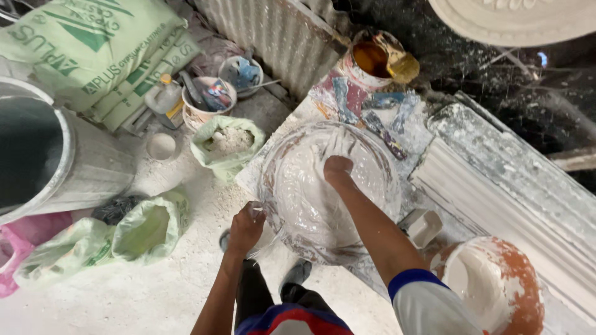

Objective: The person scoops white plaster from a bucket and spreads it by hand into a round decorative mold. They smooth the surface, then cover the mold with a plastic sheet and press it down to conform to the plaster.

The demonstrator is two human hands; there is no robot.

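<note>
Mould point(310, 198) under right hand point(337, 169), orange bowl point(496, 282) beside, sacks point(93, 49) behind.

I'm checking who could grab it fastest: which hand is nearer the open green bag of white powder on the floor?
Left. The left hand grips the round mould's near rim, just right of and below the green bag. The right hand is inside the mould, farther right.

The bare floor point(124, 291) at lower left gives open room, edged by 2 slumped green bags point(112, 232). Around the white bowl point(310, 205) it is tight: an orange bucket point(490, 282) and a small white block point(422, 226) crowd its right, a paint tin point(372, 59) and scrapers point(379, 121) sit beyond, and an open green sack point(226, 142) stands left.
</note>
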